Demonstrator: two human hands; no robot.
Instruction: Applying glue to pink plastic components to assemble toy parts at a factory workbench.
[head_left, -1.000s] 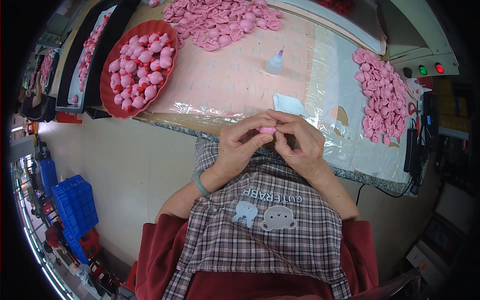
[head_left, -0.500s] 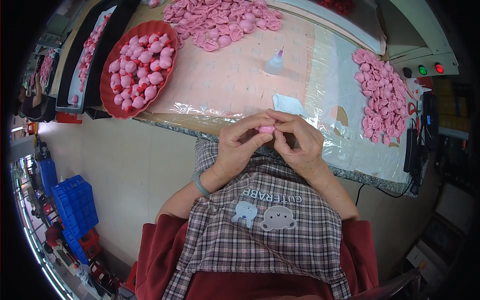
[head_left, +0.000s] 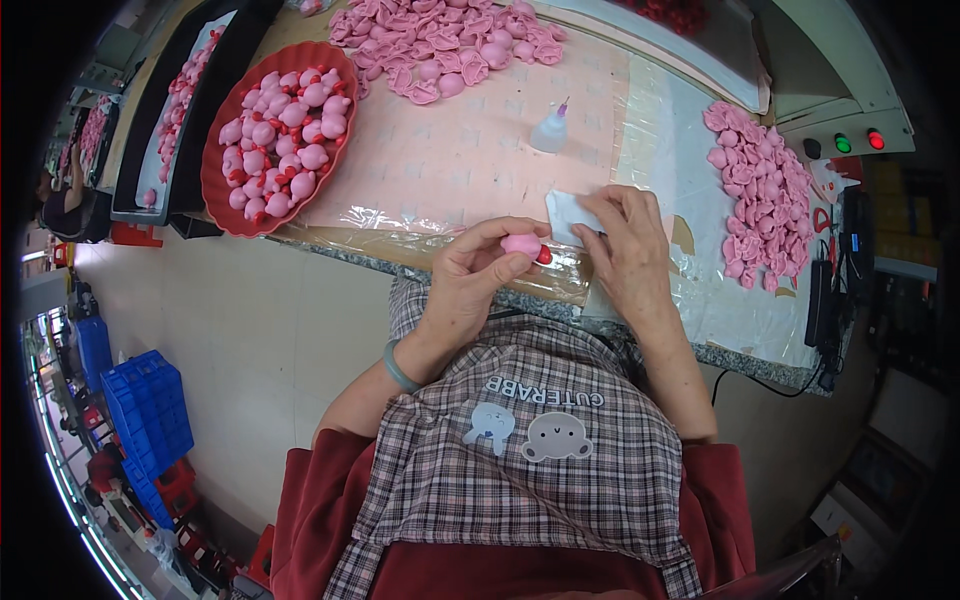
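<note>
Between the thumb and fingers of my left hand (head_left: 468,278) is a small rounded pink figure piece (head_left: 519,244), held just over the table's near edge. A glossy red part (head_left: 544,255) shows at its right end. My right hand (head_left: 632,250) is apart from it, with thumb and bent fingers closed at the right side of a folded white cloth (head_left: 563,215) on the table. The fingers cover part of that cloth. Beyond it stands a small translucent squeeze bottle (head_left: 549,132) with a needle tip.
A red scalloped bowl (head_left: 217,165) of pink-and-red pieces sits at the left. Pink ruffled pieces (head_left: 440,50) are heaped at the back, with another pile (head_left: 760,200) at the right. Beside that pile are red-handled scissors (head_left: 823,218) and a dark power strip (head_left: 822,300).
My hands have parted. The right hand let go of the pink piece and moved right and forward to the white cloth. My left hand keeps the piece, its red part now visible.
</note>
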